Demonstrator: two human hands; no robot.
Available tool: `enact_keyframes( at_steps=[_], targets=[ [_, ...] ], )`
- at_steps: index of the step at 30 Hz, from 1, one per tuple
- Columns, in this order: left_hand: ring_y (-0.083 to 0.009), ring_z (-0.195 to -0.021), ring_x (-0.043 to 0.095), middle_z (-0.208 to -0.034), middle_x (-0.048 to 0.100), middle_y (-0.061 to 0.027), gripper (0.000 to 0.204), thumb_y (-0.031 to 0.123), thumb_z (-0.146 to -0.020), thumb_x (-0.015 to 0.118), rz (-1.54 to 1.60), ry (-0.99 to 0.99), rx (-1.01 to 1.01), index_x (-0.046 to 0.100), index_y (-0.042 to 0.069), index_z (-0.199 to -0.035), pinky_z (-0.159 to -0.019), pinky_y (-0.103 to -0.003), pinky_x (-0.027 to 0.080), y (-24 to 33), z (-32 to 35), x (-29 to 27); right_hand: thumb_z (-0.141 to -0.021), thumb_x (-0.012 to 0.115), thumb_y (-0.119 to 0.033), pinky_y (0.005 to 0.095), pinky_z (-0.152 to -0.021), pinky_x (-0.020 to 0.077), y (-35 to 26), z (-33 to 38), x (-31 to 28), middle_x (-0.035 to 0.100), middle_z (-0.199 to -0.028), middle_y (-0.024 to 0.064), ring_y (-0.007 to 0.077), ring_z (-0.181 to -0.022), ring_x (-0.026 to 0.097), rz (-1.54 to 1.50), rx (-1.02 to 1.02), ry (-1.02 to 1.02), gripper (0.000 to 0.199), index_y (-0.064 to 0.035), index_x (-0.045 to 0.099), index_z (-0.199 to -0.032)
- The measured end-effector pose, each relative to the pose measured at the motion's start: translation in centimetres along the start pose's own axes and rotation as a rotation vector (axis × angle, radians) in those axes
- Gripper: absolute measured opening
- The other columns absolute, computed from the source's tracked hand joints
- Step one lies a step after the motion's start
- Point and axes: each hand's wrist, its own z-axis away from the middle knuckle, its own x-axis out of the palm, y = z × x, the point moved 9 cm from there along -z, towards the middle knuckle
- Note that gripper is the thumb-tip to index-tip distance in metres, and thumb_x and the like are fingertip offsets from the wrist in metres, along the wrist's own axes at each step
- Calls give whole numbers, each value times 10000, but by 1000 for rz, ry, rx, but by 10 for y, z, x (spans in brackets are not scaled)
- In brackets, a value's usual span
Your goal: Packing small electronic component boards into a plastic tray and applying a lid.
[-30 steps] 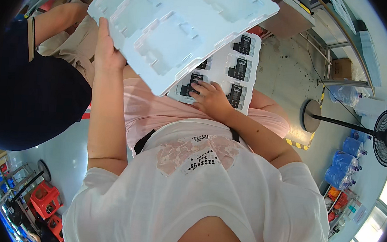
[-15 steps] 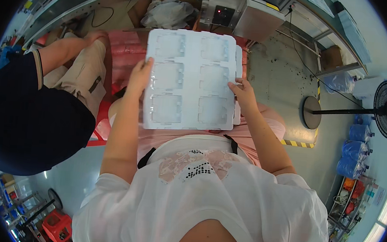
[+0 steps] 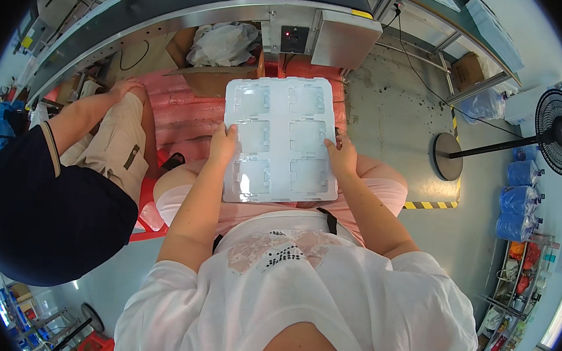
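Observation:
A white plastic tray [image 3: 279, 142] with several square recesses in two columns lies over my lap, its face toward me. My left hand [image 3: 223, 143] grips its left edge, thumb on top. On the opposite edge, my right hand [image 3: 342, 156] holds it the same way, thumb on the face and fingers underneath. Light glints off the recesses at the tray's lower left. Whether more than one tray is stacked here, I cannot tell.
A person in a dark top [image 3: 61, 204] sits close on my left. Ahead runs a conveyor [image 3: 241, 4] with a metal control box [image 3: 346, 41]. Beneath it is a cardboard box holding clear plastic bags [image 3: 222, 44]. Red wrapped sheeting [image 3: 184, 112] covers the floor; a black fan [image 3: 558, 131] stands right.
The tray's edges now line up; before, another white edge stuck out at its right. My view has shifted, showing more of the conveyor. Both hands still hold the tray's sides.

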Motion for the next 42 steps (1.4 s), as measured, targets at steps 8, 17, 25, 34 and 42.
enact_keyframes(
  at_steps=[8,17,25,34,42],
  targets=[
    [-455,-938,504,-992,537,-298,393,329,-894,444,-258,-2,-66,493,-54,-962,-812,-503,389,-12,-17,21,-746,676,-347,346,-716,465,1,-18,2,623,-856,183,295,-774,597,-72,33,-44,440,38,574,-932],
    [-461,-1103,398,-1174,417,-354,520,319,-939,363,-224,34,-38,355,-121,-1216,-955,-463,309,2,12,9,-753,633,-513,315,-648,409,-16,-129,-107,557,-840,114,201,-762,516,-369,205,-33,639,54,548,-1035],
    [-473,-1113,386,-1198,395,-353,505,278,-925,386,-249,-23,-107,343,-128,-1222,-971,-465,297,11,14,8,-543,693,-669,404,-934,408,-206,-353,-249,440,-1229,302,376,-1151,456,109,-108,440,1142,115,300,-1274],
    [-479,-1075,397,-1184,386,-343,491,247,-916,396,-324,-86,-234,311,-113,-1238,-947,-474,311,5,2,13,-498,713,-656,413,-875,436,-234,-510,-209,481,-1234,189,320,-1137,468,498,224,438,1192,-36,212,-1385],
    [-469,-1038,420,-1142,412,-329,479,229,-910,404,-268,-33,-193,314,-107,-1239,-919,-471,329,14,8,8,-560,694,-455,371,-799,465,-249,-523,-186,616,-1059,88,275,-995,571,618,89,284,606,-57,649,-1015]
  ],
)
